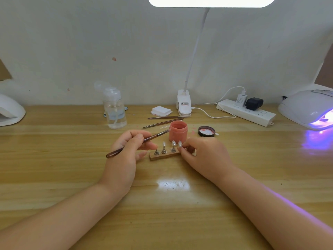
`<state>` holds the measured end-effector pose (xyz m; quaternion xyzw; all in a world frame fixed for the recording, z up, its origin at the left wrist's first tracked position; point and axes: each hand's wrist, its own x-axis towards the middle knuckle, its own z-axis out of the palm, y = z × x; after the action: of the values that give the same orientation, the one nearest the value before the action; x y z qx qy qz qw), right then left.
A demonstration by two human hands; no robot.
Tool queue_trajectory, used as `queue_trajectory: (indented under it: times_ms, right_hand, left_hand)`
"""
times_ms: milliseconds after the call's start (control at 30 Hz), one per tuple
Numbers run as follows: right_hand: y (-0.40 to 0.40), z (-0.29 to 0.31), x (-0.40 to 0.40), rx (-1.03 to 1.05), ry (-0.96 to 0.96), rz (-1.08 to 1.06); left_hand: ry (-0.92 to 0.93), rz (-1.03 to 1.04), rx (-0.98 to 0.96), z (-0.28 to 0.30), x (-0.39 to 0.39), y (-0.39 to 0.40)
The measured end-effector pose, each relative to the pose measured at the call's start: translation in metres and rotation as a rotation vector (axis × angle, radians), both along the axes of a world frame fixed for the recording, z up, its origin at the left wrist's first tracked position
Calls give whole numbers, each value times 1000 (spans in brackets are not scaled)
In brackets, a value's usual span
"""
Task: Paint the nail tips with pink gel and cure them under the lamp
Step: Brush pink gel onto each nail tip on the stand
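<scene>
The nail tips stand on small metal pegs set in a wooden holder strip, which lies on the counter between the two hands. Three tips show clearly, pale and unpainted as far as can be told; the peg nearest the left fingers looks bare.

The right hand has its fingers closed on the right end of the strip, apparently pinching the peg of the tip there, though the exact contact is hidden. The left hand grips a brush in a pen hold, its bristle end reaching just beyond the fingertips toward the rim of the open pink gel jar, which stands directly behind the strip.

The tips are likely very light, thin and springy, and smooth enough to slip; pressing on the face would smear wet gel. The sensible hold is by the metal peg or the wooden strip, never the tip itself. The strip is light too, so it could skid under brush pressure unless the right fingers pin it down.

Just right of the jar lies its dark lid, underside up. Beyond the jar lie two spare brushes, a pad of white wipes, a clear pump bottle and a clip desk light. Well off from the right fingers, a curing lamp glows violet beside a power strip; a second white lamp sits far beyond the left fingers.
</scene>
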<state>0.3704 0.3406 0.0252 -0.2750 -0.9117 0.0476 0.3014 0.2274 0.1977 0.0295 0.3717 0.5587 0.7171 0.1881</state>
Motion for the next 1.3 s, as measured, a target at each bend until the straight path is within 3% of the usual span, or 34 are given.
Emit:
queue_trajectory:
  times_ms: [133, 433, 633, 1300]
  right_hand:
    - [2, -1, 1, -20, 73, 47]
    - [2, 0, -2, -196, 497, 205]
    - [2, -1, -3, -232, 561, 234]
    - [-1, 2, -4, -239, 554, 239]
  left_hand:
    - [187, 15, 6, 0, 3, -2]
    - [538, -8, -25, 3, 13, -9]
    - [662, -4, -36, 4, 14, -11]
    - [677, 33, 14, 3, 14, -12]
